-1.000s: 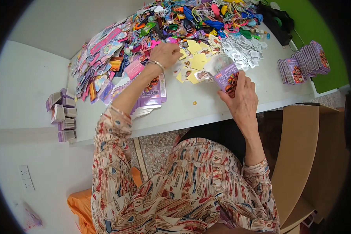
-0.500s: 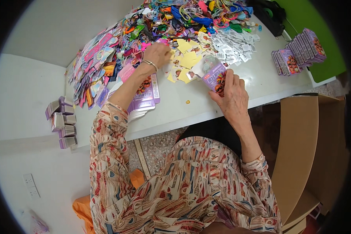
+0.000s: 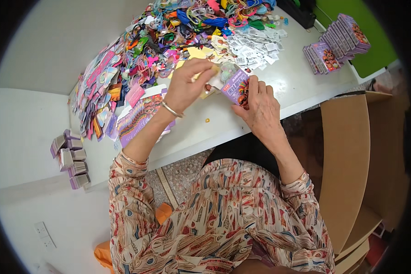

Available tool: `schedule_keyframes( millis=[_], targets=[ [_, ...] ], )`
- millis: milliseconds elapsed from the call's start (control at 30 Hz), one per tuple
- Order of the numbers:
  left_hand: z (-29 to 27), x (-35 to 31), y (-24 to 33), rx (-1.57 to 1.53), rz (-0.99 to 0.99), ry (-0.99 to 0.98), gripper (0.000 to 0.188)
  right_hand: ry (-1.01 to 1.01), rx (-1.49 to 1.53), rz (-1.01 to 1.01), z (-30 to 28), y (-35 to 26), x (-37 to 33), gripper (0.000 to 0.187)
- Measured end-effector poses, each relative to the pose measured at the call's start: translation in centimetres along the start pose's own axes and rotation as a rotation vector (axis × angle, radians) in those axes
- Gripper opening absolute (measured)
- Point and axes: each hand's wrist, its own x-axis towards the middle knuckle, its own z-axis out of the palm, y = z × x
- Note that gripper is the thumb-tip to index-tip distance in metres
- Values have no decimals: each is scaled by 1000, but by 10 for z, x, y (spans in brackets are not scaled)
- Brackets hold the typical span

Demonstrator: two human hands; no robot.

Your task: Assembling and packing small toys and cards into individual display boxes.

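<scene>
My right hand (image 3: 262, 102) grips a small purple printed box (image 3: 236, 87) at its lower end, thumb on one side and fingers on the other. The box's far end is open, and a clear bag with pale green contents (image 3: 228, 71) shows there. Close beside that opening, my left hand (image 3: 189, 84) pinches a small yellowish piece, apparently a card (image 3: 215, 69), mostly hidden by the fingers. Behind the left hand lie loose yellow cards (image 3: 198, 52). Under my left forearm is a fanned stack of flat purple boxes (image 3: 139, 116).
A heap of colourful small trinkets (image 3: 187, 27) covers the table's back, with white labels (image 3: 255, 43) beside it. Purple boxes (image 3: 326, 58) stand at the right; more packs (image 3: 71, 157) sit at the left edge. A yellow bead (image 3: 207, 120) lies near the front. A cardboard carton (image 3: 345, 160) stands below right.
My left hand has come away from the yellow cards toward the box's open end, a small yellowish piece now in its fingertips. The right hand still holds the box. The whole view has shifted slightly.
</scene>
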Motion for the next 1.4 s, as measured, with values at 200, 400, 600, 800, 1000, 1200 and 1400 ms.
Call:
schedule_keyframes(
  millis=[200, 400, 600, 800, 1000, 1200, 1400],
  targets=[
    [0, 5, -2, -753, -579, -166, 31, 4, 4, 3, -2, 1, -2, 71],
    [18, 14, 6, -556, -584, -222, 25, -4, 19, 22, -5, 6, -6, 69],
    [41, 43, -16, -307, -327, -56, 19, 32, -21, 77, -14, 25, -13, 64],
    [76, 77, -37, 468, 47, -197, 18, 124, -118, 180, -34, 57, -17, 65],
    [92, 80, -60, 439, -30, -99, 17, 126, -123, 227, -35, 68, -19, 67],
    [86, 103, -57, 361, 81, -69, 25, 140, -112, 228, -35, 72, -20, 66],
    [111, 103, -47, 585, 195, -62, 11, 140, -115, 230, -35, 72, -19, 66]
  ],
)
